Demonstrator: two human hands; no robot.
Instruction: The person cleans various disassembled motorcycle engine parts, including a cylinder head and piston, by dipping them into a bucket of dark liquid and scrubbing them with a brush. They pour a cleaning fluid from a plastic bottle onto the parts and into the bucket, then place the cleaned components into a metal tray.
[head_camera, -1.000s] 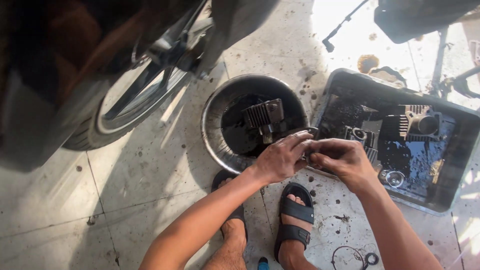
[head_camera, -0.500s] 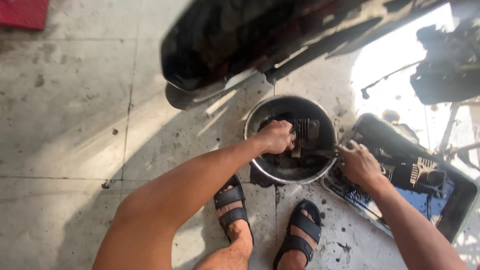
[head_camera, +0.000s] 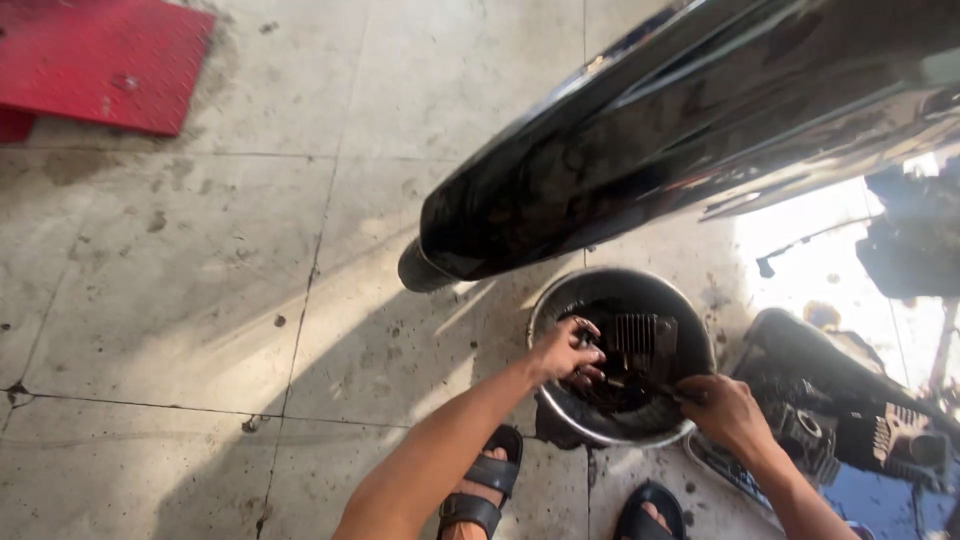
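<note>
A round metal basin (head_camera: 560, 310) stood on the tiled floor, dark and oily inside, holding a blackened finned engine part (head_camera: 635, 345) that lay near its middle among smaller greasy pieces too dark to tell.

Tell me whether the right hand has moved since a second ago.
Yes. The right hand left the black rectangular tray and now reaches into the round metal basin.

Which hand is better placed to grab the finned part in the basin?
Left, probably. The left hand is already inside the basin, fingers beside the finned part. The right hand sits at the near rim, gripping a thin dark tool, so it is not free.
</note>
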